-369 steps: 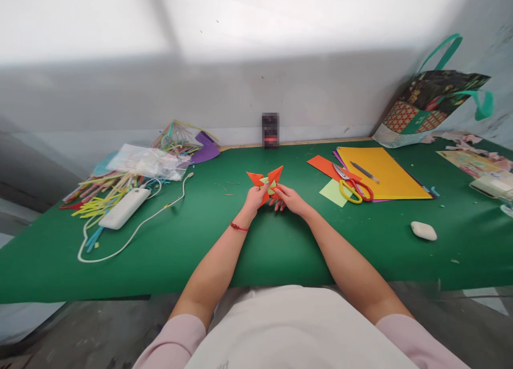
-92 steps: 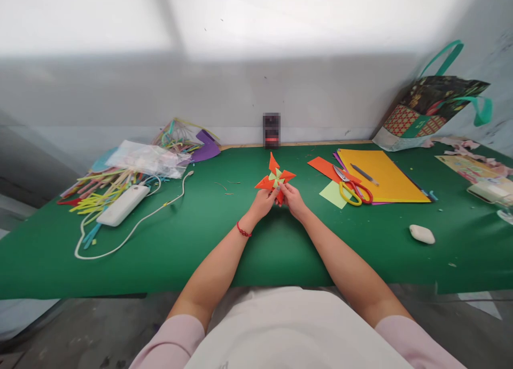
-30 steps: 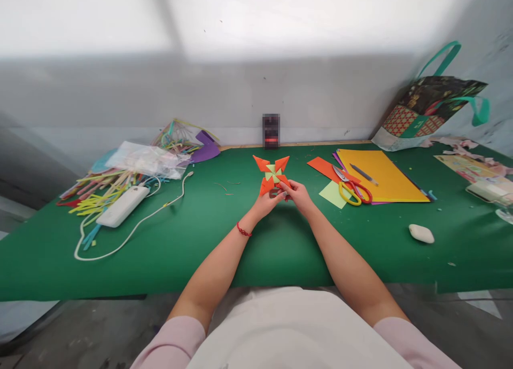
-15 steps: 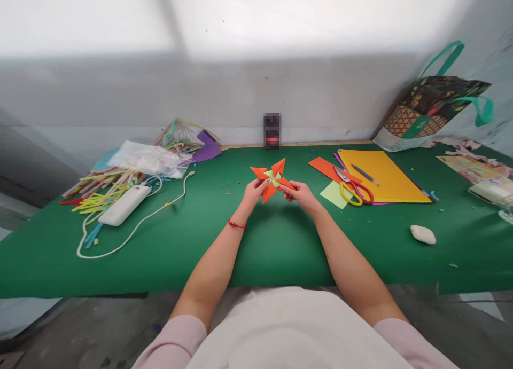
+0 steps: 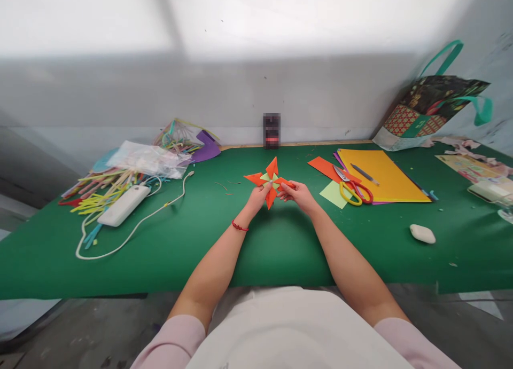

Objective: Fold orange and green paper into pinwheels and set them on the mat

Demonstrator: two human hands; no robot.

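Between my hands is a folded paper pinwheel (image 5: pixel 272 169), with four orange points around a light green centre. My left hand (image 5: pixel 258 197) pinches it, the thumb lying near the centre and the fingers mostly hidden behind. At the other side my right hand (image 5: pixel 298 194) is closed on the right-hand orange point. The pinwheel is held up over the green table (image 5: pixel 276 251). To the right lie an orange paper strip (image 5: pixel 323 166), a light green paper square (image 5: pixel 333 196) and scissors (image 5: pixel 352 187) with yellow and red handles.
Yellow paper sheets (image 5: pixel 388 177) with a grey pen (image 5: pixel 364 174) lie right. Further right are a white case (image 5: pixel 422 234) and a patterned bag (image 5: pixel 425 112). A white power bank (image 5: pixel 124 205) with a cable lies left by coloured strips (image 5: pixel 94 198). A dark pixelated object (image 5: pixel 272 131) leans on the wall.
The pinwheel has turned slightly anticlockwise in my hands, its upper point now facing straight up. My left wrist has shifted a little right and down. Objects on the table stay put.
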